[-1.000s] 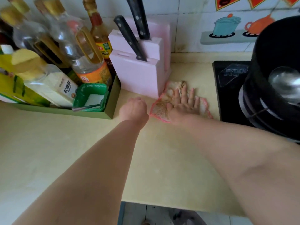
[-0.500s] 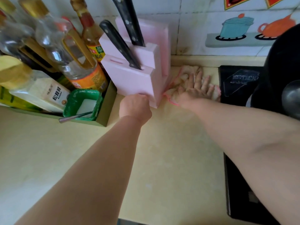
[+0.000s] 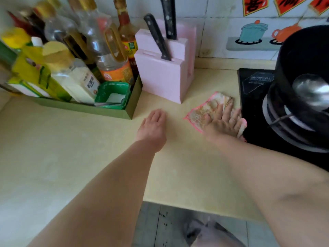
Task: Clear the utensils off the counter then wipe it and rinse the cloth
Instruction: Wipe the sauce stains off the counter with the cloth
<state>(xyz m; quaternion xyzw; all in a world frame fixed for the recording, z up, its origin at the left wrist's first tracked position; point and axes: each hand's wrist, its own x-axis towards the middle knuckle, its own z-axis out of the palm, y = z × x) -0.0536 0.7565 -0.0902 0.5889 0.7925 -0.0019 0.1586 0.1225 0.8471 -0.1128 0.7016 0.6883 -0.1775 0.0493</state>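
cloth (image 3: pixel 208 111), right hand (image 3: pixel 221 122) pressing flat

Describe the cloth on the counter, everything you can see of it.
The cloth is a thin, pale rag with brownish mottling and a bright pink stitched edge. It lies mostly flat on the yellowish counter, between the pink knife block and the black cooktop, its right end bunched beside the cooktop. The right hand presses on it with straight, spread fingers, covering its near part.
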